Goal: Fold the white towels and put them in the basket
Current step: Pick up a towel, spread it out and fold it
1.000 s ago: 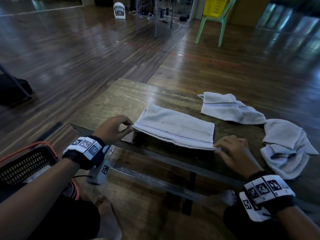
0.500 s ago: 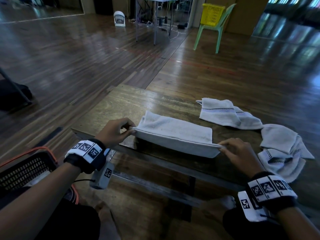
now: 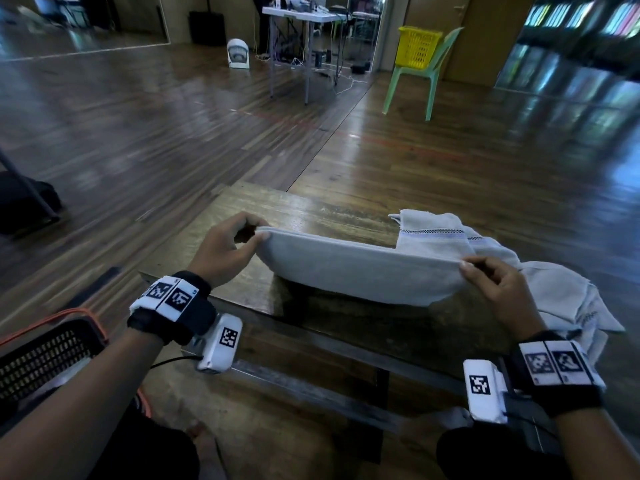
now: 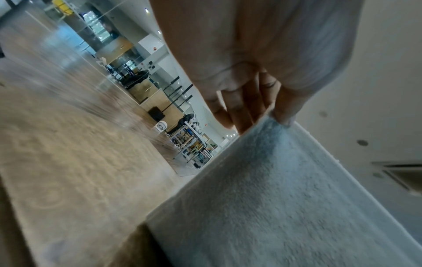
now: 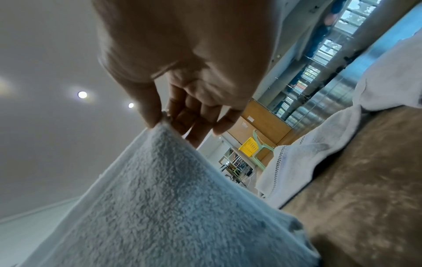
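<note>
A folded white towel (image 3: 360, 271) hangs lifted above the wooden table (image 3: 277, 209), its lower fold still near the tabletop. My left hand (image 3: 254, 237) pinches its left corner between thumb and fingers; the left wrist view shows that pinch (image 4: 271, 115) on the towel (image 4: 274, 207). My right hand (image 3: 471, 268) pinches the right corner, seen up close in the right wrist view (image 5: 163, 120) with the towel (image 5: 171, 207) hanging below. A black basket (image 3: 45, 355) with an orange rim sits low at the left.
Two more white towels lie on the table at the right: one with a checked stripe (image 3: 436, 233), one crumpled (image 3: 571, 299). A green chair with a yellow basket (image 3: 419, 46) and a folding table (image 3: 301, 15) stand far back on the wooden floor.
Both hands have raised the near edge of the towel off the table and carried it up and away from me. The head view has tilted upward.
</note>
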A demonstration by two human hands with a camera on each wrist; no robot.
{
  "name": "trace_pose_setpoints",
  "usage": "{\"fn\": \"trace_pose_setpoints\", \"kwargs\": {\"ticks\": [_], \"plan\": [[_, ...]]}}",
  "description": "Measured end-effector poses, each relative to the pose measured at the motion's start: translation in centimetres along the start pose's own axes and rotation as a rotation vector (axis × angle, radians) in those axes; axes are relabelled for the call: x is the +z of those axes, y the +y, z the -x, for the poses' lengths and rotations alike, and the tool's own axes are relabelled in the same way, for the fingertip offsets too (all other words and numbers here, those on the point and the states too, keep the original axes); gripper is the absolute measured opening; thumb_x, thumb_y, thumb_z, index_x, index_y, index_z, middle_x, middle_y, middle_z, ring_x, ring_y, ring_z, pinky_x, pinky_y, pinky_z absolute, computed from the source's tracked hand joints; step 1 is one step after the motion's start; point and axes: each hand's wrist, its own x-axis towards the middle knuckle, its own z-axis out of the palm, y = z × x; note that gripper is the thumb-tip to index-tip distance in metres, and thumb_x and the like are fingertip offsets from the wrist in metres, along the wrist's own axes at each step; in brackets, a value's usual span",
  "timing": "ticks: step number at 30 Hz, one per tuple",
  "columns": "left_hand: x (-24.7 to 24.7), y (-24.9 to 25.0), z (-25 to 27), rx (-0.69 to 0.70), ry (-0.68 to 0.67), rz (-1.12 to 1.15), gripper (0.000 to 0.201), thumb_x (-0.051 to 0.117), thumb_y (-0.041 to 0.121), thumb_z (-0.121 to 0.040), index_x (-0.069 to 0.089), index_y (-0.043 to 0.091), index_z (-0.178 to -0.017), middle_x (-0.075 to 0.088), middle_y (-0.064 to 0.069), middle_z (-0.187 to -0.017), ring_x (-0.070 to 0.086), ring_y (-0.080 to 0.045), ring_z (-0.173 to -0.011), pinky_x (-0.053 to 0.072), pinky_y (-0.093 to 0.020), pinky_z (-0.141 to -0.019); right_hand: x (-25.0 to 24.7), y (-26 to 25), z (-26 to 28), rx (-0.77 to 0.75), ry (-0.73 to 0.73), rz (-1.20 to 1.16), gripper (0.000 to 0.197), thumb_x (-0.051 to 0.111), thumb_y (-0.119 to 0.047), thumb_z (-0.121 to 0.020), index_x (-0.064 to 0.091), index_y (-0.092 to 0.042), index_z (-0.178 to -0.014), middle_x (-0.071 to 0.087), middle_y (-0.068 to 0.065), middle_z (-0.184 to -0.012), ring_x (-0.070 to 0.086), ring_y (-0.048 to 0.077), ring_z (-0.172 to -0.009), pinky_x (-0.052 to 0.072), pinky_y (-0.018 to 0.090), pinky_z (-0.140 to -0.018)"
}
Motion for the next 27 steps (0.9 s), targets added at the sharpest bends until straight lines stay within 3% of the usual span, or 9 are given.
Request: {"fn": "trace_pose_setpoints", "kwargs": {"ticks": [2, 4, 7, 10, 12, 16, 21, 25, 27], "plan": [[-0.1, 0.8, -0.4, -0.022, 0.011, 0.013, 0.004, 0.061, 0.015, -0.089, 0.061, 0.018, -0.091, 0.06, 0.013, -0.078, 0.056, 0.007, -0.07, 0.041, -0.004, -0.063, 0.0, 0.1, -0.6, -0.007, 0.029, -0.003, 0.022, 0.058, -0.015, -0.089, 0.068, -0.033, -0.081, 0.068, -0.023, -0.079, 0.06, -0.005, -0.075, 0.046, 0.005, -0.068], [-0.2, 1.3, -0.7, -0.036, 0.012, 0.05, 0.004, 0.06, 0.015, -0.09, 0.062, 0.016, -0.092, 0.059, 0.008, -0.08, 0.057, 0.007, -0.071, 0.042, -0.004, -0.063, 0.0, 0.3, -0.9, 0.017, 0.035, -0.007, 0.018, 0.056, -0.007, -0.09, 0.065, -0.022, -0.088, 0.068, -0.023, -0.078, 0.06, -0.006, -0.074, 0.046, 0.004, -0.067], [-0.2, 1.4, -1.1, -0.074, 0.015, 0.09, 0.006, 0.061, 0.019, -0.089, 0.063, 0.025, -0.09, 0.061, 0.011, -0.084, 0.058, 0.003, -0.077, 0.043, -0.007, -0.067, -0.1, 0.3, -1.0, 0.042, 0.043, -0.032, 0.011, 0.055, -0.011, -0.091, 0.065, -0.011, -0.096, 0.069, -0.011, -0.078, 0.061, -0.006, -0.072, 0.046, 0.004, -0.066], [-0.1, 1.4, -1.4, -0.092, 0.02, 0.08, 0.006, 0.061, 0.021, -0.089, 0.065, 0.019, -0.094, 0.06, 0.012, -0.084, 0.058, -0.004, -0.083, 0.044, -0.012, -0.07, -0.1, 0.1, -1.1, 0.052, 0.065, -0.029, 0.016, 0.055, -0.014, -0.092, 0.064, -0.005, -0.102, 0.065, 0.005, -0.083, 0.057, -0.006, -0.061, 0.046, 0.005, -0.059], [0.1, 1.6, -1.8, -0.076, 0.036, 0.042, 0.006, 0.061, 0.021, -0.089, 0.065, 0.019, -0.094, 0.06, 0.013, -0.084, 0.057, 0.0, -0.081, 0.044, -0.008, -0.068, 0.1, -0.2, -1.4, 0.036, 0.09, 0.005, 0.016, 0.054, -0.014, -0.092, 0.063, -0.005, -0.101, 0.063, 0.015, -0.084, 0.055, -0.003, -0.055, 0.046, 0.006, -0.054], [0.7, 1.7, -3.4, 0.061, 0.13, -0.089, 0.005, 0.062, 0.015, -0.089, 0.064, 0.017, -0.094, 0.063, 0.002, -0.085, 0.058, 0.001, -0.071, 0.041, -0.003, -0.066, 0.6, -0.8, -2.7, -0.041, 0.249, 0.179, 0.014, 0.055, -0.015, -0.092, 0.062, -0.008, -0.102, 0.063, 0.003, -0.093, 0.058, -0.009, -0.067, 0.043, 0.002, -0.061], [1.7, 1.0, -4.6, 0.155, 0.213, -0.16, 0.009, 0.065, 0.009, -0.086, 0.067, 0.004, -0.093, 0.065, -0.004, -0.086, 0.06, -0.014, -0.075, 0.041, 0.0, -0.072, 0.9, 0.1, -4.5, -0.146, 0.319, 0.305, 0.012, 0.058, -0.01, -0.089, 0.063, -0.008, -0.1, 0.064, 0.004, -0.096, 0.058, 0.014, -0.082, 0.041, 0.003, -0.065], [2.1, -1.3, -3.9, 0.158, 0.078, -0.295, 0.006, 0.066, 0.012, -0.085, 0.066, 0.01, -0.091, 0.067, 0.0, -0.082, 0.065, -0.017, -0.076, 0.053, -0.027, -0.074, 1.3, 1.9, -4.4, -0.245, 0.187, 0.444, 0.014, 0.061, 0.0, -0.085, 0.064, 0.0, -0.098, 0.065, 0.012, -0.096, 0.058, 0.017, -0.084, 0.043, 0.006, -0.071], [1.9, -2.3, -3.2, 0.169, -0.069, -0.439, 0.008, 0.066, 0.012, -0.084, 0.066, 0.013, -0.092, 0.07, -0.001, -0.083, 0.066, -0.018, -0.077, 0.052, -0.029, -0.071, 1.3, 3.1, -4.1, -0.258, 0.078, 0.494, 0.019, 0.063, 0.004, -0.083, 0.064, 0.002, -0.101, 0.066, 0.015, -0.097, 0.06, 0.02, -0.084, 0.046, 0.017, -0.076]]}}
